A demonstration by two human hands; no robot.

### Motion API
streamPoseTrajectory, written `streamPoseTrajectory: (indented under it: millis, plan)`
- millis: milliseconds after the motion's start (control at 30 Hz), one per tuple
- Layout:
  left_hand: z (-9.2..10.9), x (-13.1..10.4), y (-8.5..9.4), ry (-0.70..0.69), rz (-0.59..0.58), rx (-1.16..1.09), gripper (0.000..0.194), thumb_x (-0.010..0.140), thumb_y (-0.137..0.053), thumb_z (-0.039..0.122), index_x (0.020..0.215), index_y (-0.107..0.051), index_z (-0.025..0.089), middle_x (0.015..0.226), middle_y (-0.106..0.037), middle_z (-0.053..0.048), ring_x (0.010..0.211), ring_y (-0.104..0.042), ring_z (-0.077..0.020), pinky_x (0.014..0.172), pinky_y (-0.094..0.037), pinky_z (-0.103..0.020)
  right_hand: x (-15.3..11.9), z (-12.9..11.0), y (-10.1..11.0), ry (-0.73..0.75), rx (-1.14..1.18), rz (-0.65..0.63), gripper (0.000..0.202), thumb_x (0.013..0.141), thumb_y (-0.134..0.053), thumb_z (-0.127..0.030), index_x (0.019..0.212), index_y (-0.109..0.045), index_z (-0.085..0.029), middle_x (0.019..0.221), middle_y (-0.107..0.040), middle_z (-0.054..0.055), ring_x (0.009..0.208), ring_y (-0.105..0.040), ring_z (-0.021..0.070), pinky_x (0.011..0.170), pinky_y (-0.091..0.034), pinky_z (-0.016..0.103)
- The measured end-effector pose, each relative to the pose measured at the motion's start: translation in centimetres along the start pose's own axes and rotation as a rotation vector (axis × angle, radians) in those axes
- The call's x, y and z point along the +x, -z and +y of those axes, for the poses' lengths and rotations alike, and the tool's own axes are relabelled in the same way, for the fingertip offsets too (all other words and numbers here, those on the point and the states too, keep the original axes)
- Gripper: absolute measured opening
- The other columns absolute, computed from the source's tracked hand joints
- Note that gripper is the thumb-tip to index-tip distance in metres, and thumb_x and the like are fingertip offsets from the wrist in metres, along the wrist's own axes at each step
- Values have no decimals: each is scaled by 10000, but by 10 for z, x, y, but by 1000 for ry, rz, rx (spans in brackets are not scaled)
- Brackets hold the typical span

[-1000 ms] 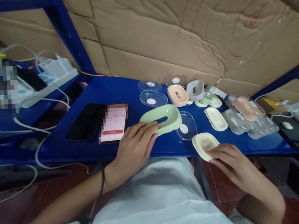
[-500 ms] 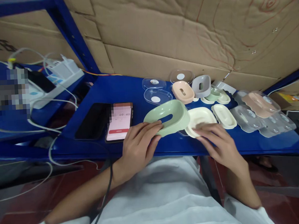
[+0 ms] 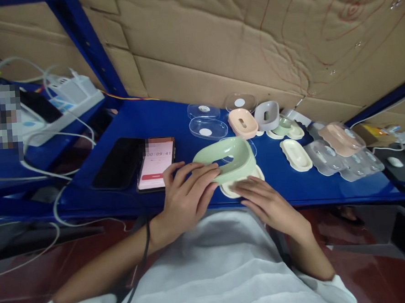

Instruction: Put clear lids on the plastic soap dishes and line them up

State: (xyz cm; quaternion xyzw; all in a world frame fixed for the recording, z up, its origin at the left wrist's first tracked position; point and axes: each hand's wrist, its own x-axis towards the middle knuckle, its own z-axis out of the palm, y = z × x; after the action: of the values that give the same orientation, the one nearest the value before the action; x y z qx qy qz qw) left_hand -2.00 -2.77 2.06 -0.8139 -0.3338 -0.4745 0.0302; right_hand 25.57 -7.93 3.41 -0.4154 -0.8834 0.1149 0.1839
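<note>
My left hand (image 3: 187,193) grips the near left edge of a green oval dish (image 3: 242,160) with a slot in its bottom, held tilted above the blue table. Partly beneath that dish is a cream tray (image 3: 230,191), its right and near edges showing. My right hand (image 3: 263,202) holds the tray between thumb and fingers. A second cream tray (image 3: 296,155) lies to the right. Behind stand a peach dish (image 3: 243,123) and a grey dish (image 3: 267,115).
Clear oval lids (image 3: 208,128) lie at the back. Clear packaging (image 3: 326,155) is stacked at the right, with a peach piece among it. A lit phone (image 3: 157,163) and a dark phone (image 3: 117,163) lie left. A power strip (image 3: 79,108) with cables sits further left.
My right hand has moved left with the cream tray, which is now partly under the green dish. My left hand still holds the green dish. The view has shifted slightly.
</note>
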Motion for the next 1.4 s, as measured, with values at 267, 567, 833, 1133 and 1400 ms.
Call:
streamPoseTrajectory:
  millis: [267,567,833,1133,1400]
  plan:
    - [2,0,-8,-99,-110,1,218,1064,-608,170,1270,-674,199,1229,-818,-58,1121,-722,-240,1156,-416,-501,-4,16,-12,-87,-66,415,375,1049,-620,-214,1418,-621,-279,1340,-713,119,1296,-674,298,1119,-554,536]
    - [-3,-7,-14,-192,-313,3,277,1069,-560,103,1275,-703,217,1346,-772,-58,1248,-685,-236,1245,-371,-529,-20,28,-22,-45,-82,565,940,885,-869,-420,1652,-328,-374,1676,-328,170,1535,-456,437,1196,-475,713]
    - [-4,-7,-22,-218,-490,27,351,1061,-592,162,1408,-638,185,1608,-540,-199,1488,-535,-332,1223,-451,-570,-17,29,-17,-87,5,254,512,1024,-713,-293,1517,-578,-303,1622,-543,125,1601,-399,348,1251,-459,635]
    - [-3,-1,-16,-182,-470,-59,377,1053,-656,299,1409,-636,177,1617,-513,-220,1551,-454,-390,1219,-472,-596,-18,30,-14,-19,72,359,422,946,-800,-324,1356,-713,-278,1390,-711,127,1486,-543,369,1174,-529,634]
    - [-10,-11,-25,46,-415,-162,487,1049,-657,275,1517,-555,189,1757,-281,-222,1620,-341,-412,1252,-447,-605,-12,28,-19,-117,-36,226,457,1040,-680,-334,1492,-615,-307,1546,-623,110,1579,-433,346,1242,-462,633]
